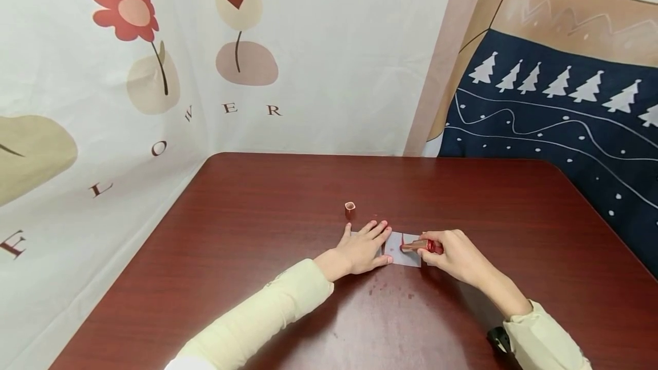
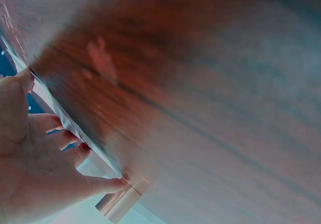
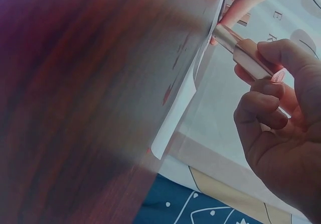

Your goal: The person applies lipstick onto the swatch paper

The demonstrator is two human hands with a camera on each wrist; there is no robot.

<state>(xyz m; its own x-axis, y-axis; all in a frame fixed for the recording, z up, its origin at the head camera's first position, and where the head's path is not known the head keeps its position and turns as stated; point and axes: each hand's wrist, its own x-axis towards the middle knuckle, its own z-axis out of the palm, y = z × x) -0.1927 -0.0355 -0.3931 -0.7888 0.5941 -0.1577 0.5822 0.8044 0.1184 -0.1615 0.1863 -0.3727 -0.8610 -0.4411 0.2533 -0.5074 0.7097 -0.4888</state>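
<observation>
well, the left hand (image 1: pixel 360 253) rests spread fingertips on the paper (image 1: pixel 397 257), palm raised and gripping nothing, probably so the light paper can't slide; whether it's one piece or two, i can't tell from where i stand. the right hand (image 1: pixel 460 256) pinches a slim lipstick-like tube (image 1: pixel 417 245), slanted low, one end at a red streak (image 1: pixel 402 238) on the paper; that angle seems meant to bring the end down to the surface. paper and tube sit midway between the left and right edges of the desk (image 1: pixel 247 233), in from its far edge. the hollow cap (image 1: pixel 350 210) stands upright between the left hand and that far edge, likely parked out of the way. the tube is coppery and shiny, the cap squarish, the paper thin and pale with a curling edge, the desk glossy, wood-grained, dark red.
</observation>
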